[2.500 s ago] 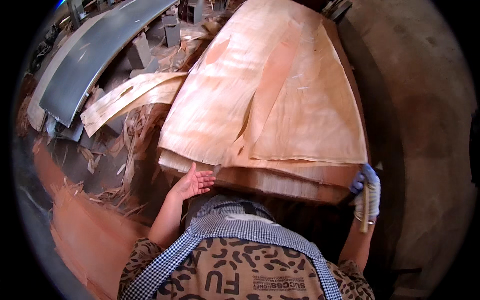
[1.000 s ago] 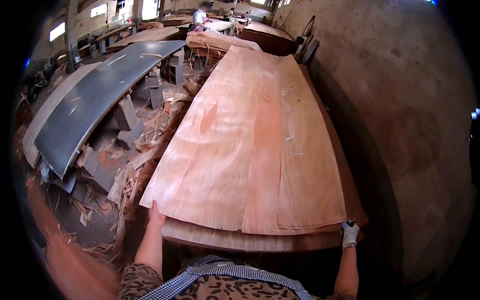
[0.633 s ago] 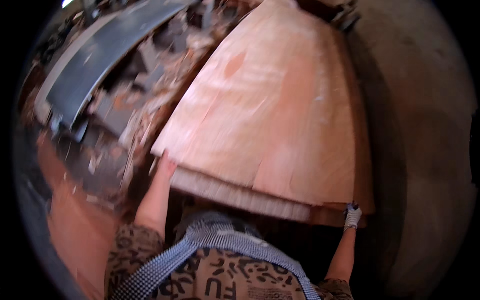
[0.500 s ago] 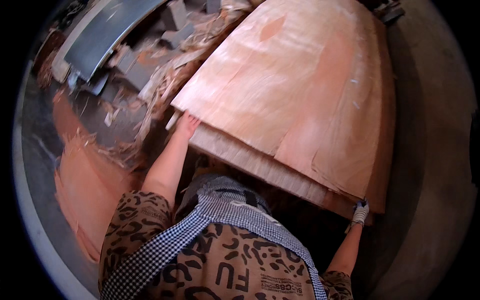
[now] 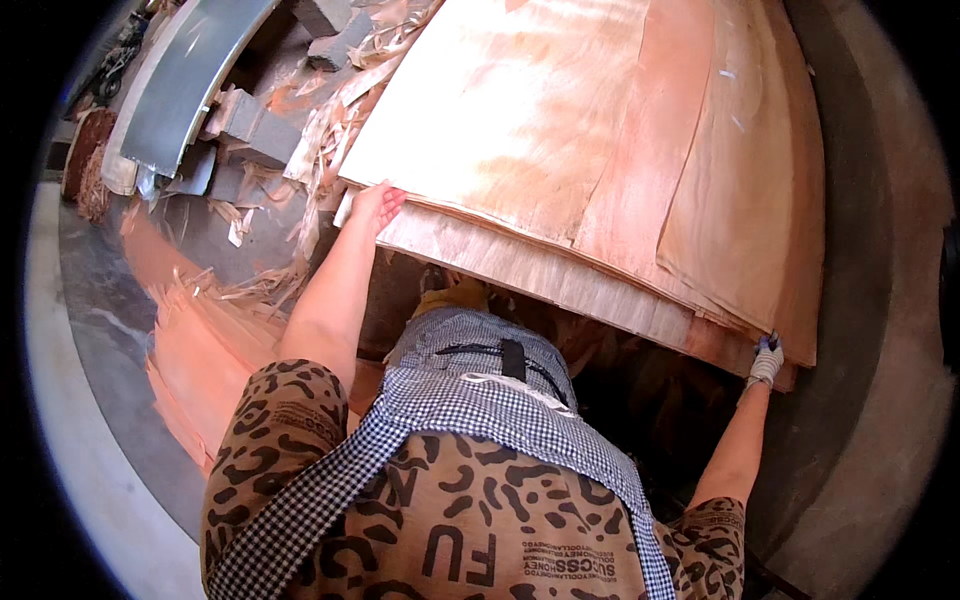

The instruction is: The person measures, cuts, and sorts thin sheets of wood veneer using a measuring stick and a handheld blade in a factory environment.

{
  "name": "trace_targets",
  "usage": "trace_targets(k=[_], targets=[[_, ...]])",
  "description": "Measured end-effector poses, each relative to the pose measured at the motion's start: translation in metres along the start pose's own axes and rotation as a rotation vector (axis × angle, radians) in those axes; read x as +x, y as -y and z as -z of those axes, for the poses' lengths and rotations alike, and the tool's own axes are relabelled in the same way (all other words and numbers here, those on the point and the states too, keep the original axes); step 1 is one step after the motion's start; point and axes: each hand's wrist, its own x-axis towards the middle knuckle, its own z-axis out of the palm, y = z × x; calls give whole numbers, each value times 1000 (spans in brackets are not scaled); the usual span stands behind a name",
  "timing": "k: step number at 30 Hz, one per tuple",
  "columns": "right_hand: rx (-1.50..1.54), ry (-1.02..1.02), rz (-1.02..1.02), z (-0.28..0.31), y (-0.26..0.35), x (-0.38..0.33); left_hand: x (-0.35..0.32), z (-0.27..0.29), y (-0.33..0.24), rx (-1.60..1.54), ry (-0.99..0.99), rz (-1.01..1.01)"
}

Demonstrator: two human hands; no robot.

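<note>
A broad stack of thin wood veneer sheets (image 5: 520, 130), pale tan with pinkish strips, lies in front of me. At its near left corner my bare left hand (image 5: 378, 207) is closed on the edge of the upper veneer sheets, palm upward with the thumb side hidden. My right hand (image 5: 766, 362), in a whitish glove with dark fingertips, grips the sheets' near right corner. Below the upper sheets, a paler layered board edge (image 5: 520, 285) sticks out toward me between the two hands.
Torn veneer strips (image 5: 345, 120) litter the stack's left side, beside grey blocks (image 5: 255, 130) and a curved metal-topped piece (image 5: 190, 85). Loose orange-brown veneer sheets (image 5: 205, 345) lie on the floor at left. Grey floor (image 5: 870, 200) runs along the right.
The view has shifted, so the stack's near edge and both hands appear higher, the right hand also further right. Both hands keep their hold on the same corners.
</note>
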Motion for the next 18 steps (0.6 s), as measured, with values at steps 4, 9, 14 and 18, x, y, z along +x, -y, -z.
trace_targets(k=[4,9,14,18], targets=[[-194,-70,163,36,-41,22,13,-25,-8,130,-4,-35],[-293,81,75,-10,-1,-10,12,12,-2,201,-120,-154],[-432,105,46,2,-30,2,1,-17,-6,227,-99,-127],[-359,10,157,-21,-26,-11,7,1,-9,260,-146,-111]])
